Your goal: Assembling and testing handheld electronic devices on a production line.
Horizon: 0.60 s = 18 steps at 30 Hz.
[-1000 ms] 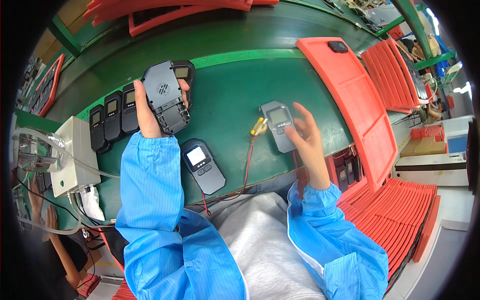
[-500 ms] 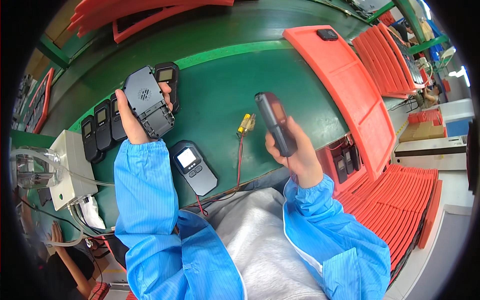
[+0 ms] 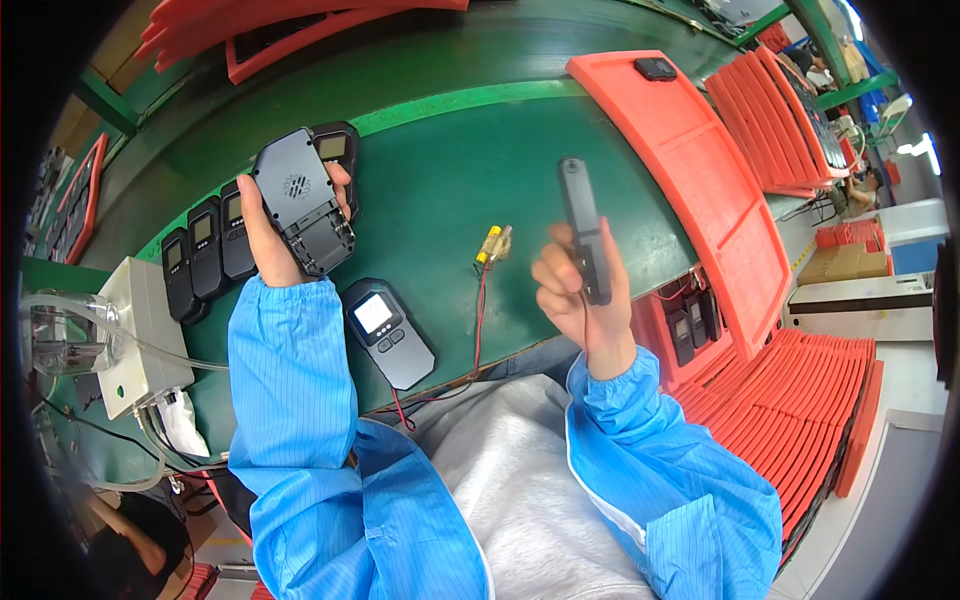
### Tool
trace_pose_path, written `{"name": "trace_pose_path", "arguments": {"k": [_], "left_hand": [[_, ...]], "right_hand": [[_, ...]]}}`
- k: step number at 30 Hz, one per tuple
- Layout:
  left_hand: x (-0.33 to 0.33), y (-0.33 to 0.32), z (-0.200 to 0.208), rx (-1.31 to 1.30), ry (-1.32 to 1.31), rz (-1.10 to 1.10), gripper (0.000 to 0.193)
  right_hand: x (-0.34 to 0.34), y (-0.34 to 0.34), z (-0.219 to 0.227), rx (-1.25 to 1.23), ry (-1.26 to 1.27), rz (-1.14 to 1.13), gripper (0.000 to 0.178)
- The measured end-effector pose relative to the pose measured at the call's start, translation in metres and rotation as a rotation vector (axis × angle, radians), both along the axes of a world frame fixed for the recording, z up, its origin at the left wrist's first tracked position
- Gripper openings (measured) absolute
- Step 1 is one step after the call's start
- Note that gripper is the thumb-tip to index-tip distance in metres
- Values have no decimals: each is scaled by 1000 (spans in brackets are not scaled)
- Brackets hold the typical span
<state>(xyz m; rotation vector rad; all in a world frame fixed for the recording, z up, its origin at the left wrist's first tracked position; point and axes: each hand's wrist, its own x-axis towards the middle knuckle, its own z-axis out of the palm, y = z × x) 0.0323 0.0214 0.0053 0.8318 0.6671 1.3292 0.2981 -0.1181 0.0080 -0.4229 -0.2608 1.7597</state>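
Note:
My left hand (image 3: pixel 267 236) grips a dark grey handheld meter (image 3: pixel 296 190), its back turned up and its battery bay uncovered. A speaker-like pattern of slots marks that back. In my right hand (image 3: pixel 600 300) a second handheld meter (image 3: pixel 582 215) is held edge-on, so its screen does not show. Between the hands, a grey meter with a lit white screen (image 3: pixel 375 316) lies at the table's near edge, red wire beside its lower end. A yellow battery-shaped piece with a clip (image 3: pixel 489 246) lies on the green table (image 3: pixel 440 180), joined to red and black wires.
Several dark meters (image 3: pixel 203 240) stand in a row at the left, one more (image 3: pixel 337 150) behind my left hand. A white box with tubes (image 3: pixel 150 335) is at far left. Red trays (image 3: pixel 690 190) border the right side; stacked red trays (image 3: pixel 780 430) fill the lower right. A co-worker's arm (image 3: pixel 130 530) shows lower left.
My right hand has turned its meter from a slanted view of the screen side to edge-on, moving slightly right. My left hand has barely shifted.

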Motion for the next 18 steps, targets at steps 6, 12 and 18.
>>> {"name": "trace_pose_path", "arguments": {"k": [6, 12, 18], "left_hand": [[1, 0, 0, 20, 25, -18, 72], [0, 1, -1, -5, 4, -16, 72], [1, 0, -1, -14, 13, -14, 73]], "right_hand": [[-2, -4, 10, 66, -6, -57, 36], [1, -2, 7, 37, 18, -57, 36], [-1, -6, 6, 151, -149, -23, 41]]}}
